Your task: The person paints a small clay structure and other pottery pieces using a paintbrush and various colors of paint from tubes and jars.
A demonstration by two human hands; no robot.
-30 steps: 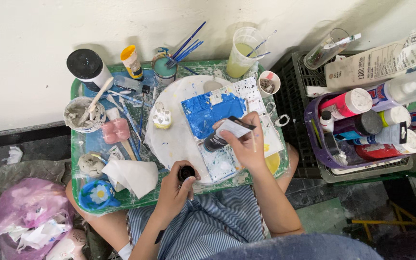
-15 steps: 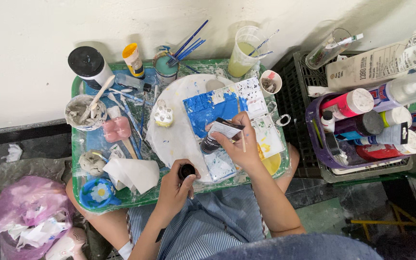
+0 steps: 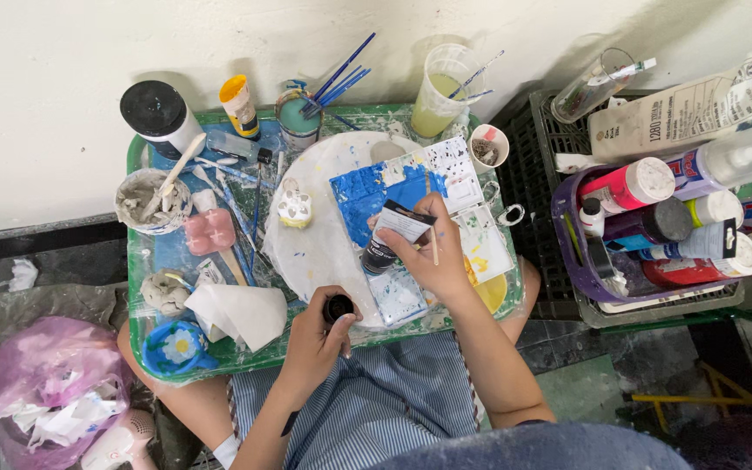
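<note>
Head view, single frame. My right hand [image 3: 433, 252] grips a small dark paint tube [image 3: 386, 239], nozzle tipped toward 7 o'clock over the white round palette [image 3: 324, 252], with a thin brush [image 3: 432, 228] pinched alongside between the fingers. My left hand [image 3: 317, 335] closes on the tube's black cap [image 3: 339, 307] at 6 o'clock on the green tray [image 3: 137, 161]. Blue patch [image 3: 367, 196] already spread on the palette near centre; spattered test paper [image 3: 454, 170] at 1 o'clock. Judgement: cap off, paint dispensing under way; recapping remains. Small cream clay piece [image 3: 294, 209] sits unpainted at 10 o'clock, apart from both hands.
</note>
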